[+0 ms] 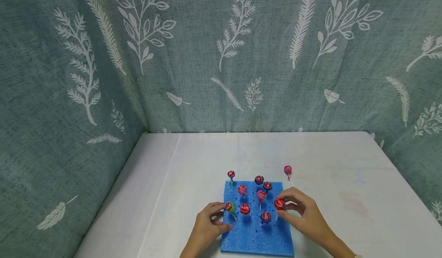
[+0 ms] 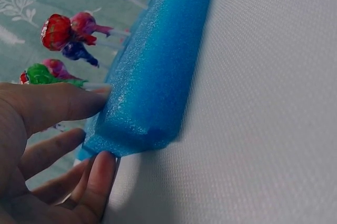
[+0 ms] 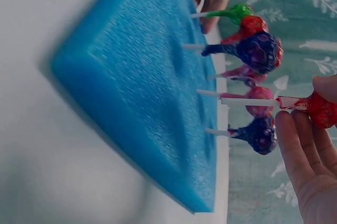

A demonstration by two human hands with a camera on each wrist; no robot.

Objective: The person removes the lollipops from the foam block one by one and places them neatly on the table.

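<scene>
A blue foam block lies on the table with several wrapped lollipops standing in it by their sticks. My left hand holds its left edge, thumb on the top face and fingers along the side, close by a green-and-red lollipop. With the fingertips of my right hand, I pinch a red lollipop by its candy over the block's right side. In the right wrist view its white stick points at the foam, the end in sight. Dark blue lollipops stand near it.
A pink lollipop shows past the block's back right corner, its stick running down behind my right hand. The white tabletop extends around the block. Green leaf-patterned cloth hangs at the back and on both sides.
</scene>
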